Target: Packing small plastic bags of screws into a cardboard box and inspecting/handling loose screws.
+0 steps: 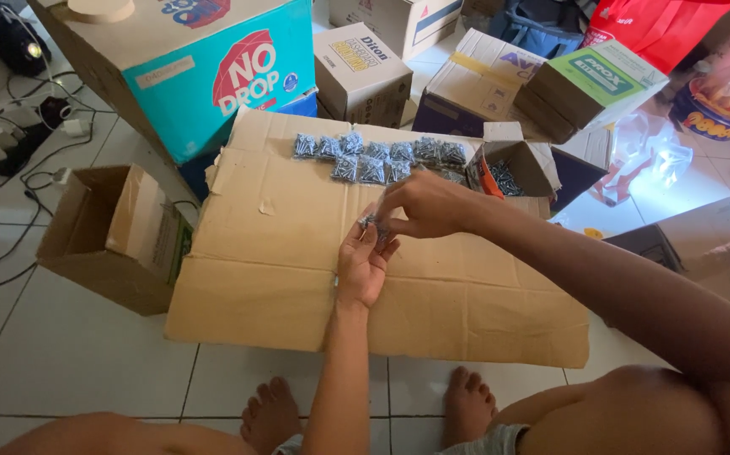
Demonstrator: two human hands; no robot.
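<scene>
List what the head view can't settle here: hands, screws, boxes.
- Small metal pieces in the left hand: head view, too small, and covered by the right hand pinching over the palm; count and kind unclear.
- Small packets on the flattened cardboard: too small to see what is inside.
- Open small box: its flap hides most of what it holds.
- Brown box at left: opening faces away.

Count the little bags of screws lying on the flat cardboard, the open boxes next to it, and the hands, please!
Small bags of screws in the far cluster: about 11 (some overlap)
Open cardboard boxes beside the sheet: 2, left box and small box of screws
Hands: 2, left hand and right hand
Total: about 15
</scene>
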